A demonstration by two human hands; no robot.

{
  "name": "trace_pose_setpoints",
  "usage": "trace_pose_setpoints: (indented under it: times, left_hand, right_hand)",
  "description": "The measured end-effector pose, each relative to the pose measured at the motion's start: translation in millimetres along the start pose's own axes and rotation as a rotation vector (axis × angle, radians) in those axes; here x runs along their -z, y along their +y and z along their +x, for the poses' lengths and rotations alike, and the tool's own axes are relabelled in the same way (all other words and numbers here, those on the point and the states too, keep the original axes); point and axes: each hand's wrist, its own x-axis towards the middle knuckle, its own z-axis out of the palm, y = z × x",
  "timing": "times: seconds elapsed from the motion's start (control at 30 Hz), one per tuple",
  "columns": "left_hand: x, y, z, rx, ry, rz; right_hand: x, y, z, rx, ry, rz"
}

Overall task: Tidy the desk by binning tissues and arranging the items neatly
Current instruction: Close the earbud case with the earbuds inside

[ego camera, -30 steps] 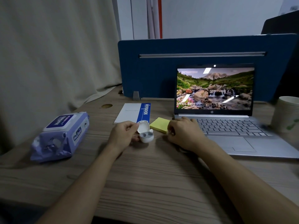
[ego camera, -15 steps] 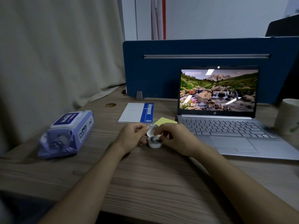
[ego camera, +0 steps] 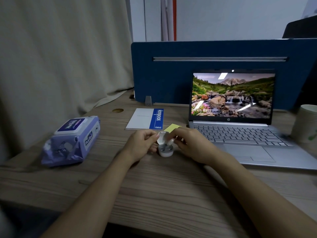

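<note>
- I'm holding the open earbud case (ego camera: 165,150) on the table (ego camera: 154,194) with my left hand (ego camera: 143,145), fingers curled against its side and lid.
- My right hand (ego camera: 192,145) is pinching a white earbud (ego camera: 171,142) just above the case's wells.
- To do it well: I'm lining the stem with the empty well and seating it gently.
- No tissues in view; wet wipes pack (ego camera: 72,140) sitting left, notebook (ego camera: 145,119) and sticky notes (ego camera: 172,127) behind.

White earbud case (ego camera: 165,148), grey inside. Yellow sticky notes (ego camera: 172,127). White notebook (ego camera: 145,119), blue band with white lettering. Lilac wipes pack (ego camera: 72,140), dark blue label. Silver laptop (ego camera: 240,134), green-and-brown mountain landscape on screen. Navy divider (ego camera: 171,74). Brown wood-grain desk (ego camera: 154,194). Beige curtain (ego camera: 60,57).
</note>
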Motion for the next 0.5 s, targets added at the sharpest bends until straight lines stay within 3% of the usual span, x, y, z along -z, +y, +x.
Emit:
trace_pose_setpoints:
  times: [0.23,0.4,0.5]
  left_hand:
    - [1,2,-2,-0.005,-0.003,0.049]
    - [5,3,-2,0.001,0.05,0.076]
    - [15,3,0,0.035,0.184,0.112]
  right_hand:
    - [-2,-3,0,-0.012,-0.062,0.018]
    - [-6,1,1,-0.07,0.102,0.029]
    - [-10,7,2,-0.156,0.154,-0.004]
